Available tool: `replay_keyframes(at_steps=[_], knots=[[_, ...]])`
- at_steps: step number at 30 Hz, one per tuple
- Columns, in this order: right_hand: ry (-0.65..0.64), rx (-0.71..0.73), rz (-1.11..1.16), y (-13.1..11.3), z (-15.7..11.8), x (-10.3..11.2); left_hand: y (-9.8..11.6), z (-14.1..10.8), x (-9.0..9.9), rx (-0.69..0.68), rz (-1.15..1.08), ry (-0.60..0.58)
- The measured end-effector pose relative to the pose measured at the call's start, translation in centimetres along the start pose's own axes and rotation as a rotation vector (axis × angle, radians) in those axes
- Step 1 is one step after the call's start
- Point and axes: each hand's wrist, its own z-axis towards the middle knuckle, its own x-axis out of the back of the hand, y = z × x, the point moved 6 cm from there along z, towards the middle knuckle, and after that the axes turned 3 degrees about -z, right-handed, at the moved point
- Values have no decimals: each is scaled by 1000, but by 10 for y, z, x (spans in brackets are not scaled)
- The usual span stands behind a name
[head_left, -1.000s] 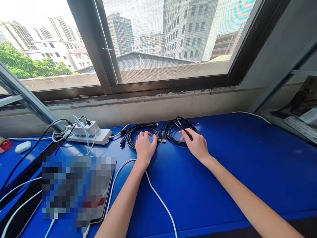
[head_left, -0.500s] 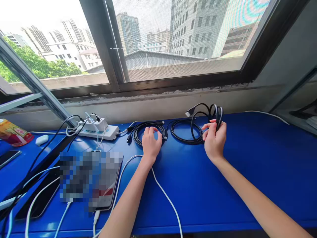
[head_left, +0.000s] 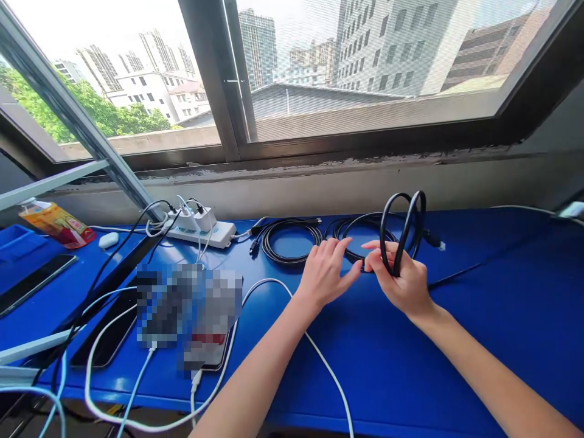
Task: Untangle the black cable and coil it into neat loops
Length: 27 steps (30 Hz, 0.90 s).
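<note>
With the right hand (head_left: 404, 283), holding black cable loops (head_left: 405, 234) upright above the worktop (head_left: 479, 353), bending the fingers firmly around their lower part. Having a black connector (head_left: 433, 239) with pale tip sticking out at the right side of these loops. With the left hand (head_left: 326, 274), gripping nothing visible, spreading the thumb well away from the nearly straight fingers, and placing it just beside the right hand. Overlapping in view a flat black coil (head_left: 340, 229) behind both hands, not allowing to tell about contact. Seeing also a second coil (head_left: 287, 258) lying flat to the left of the left hand, and farther left a white power strip (head_left: 201, 234) lying near the back edge. Crossing with the left forearm (head_left: 264, 365) over a white cable (head_left: 327, 364). Seeing at far left a dark phone (head_left: 39, 283) and an orange-red package (head_left: 59, 225).
</note>
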Motion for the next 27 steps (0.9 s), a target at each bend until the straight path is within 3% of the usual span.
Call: replay_keyframes(at_steps=[4, 7, 11, 16, 19, 22, 27], knots=[[-65, 76, -9, -7, -3, -4, -15, 1, 1, 186, -36, 53], [-103, 141, 26, -14, -6, -9, -22, 2, 6, 252, -97, 117], [-161, 179, 29, -16, -9, -18, -17, 2, 9, 198, -210, 99], [-247, 79, -18, -4, -12, -27, -5, 0, 9, 82, -311, 66], [-235, 99, -45, -3, -13, -26, -15, 0, 12, 261, -422, 164], [-129, 149, -119, -6, -11, -18, -29, -1, 14, 477, -515, 240], [-124, 58, -125, -3, -6, -15, -38, -3, 13, 630, -555, 189]])
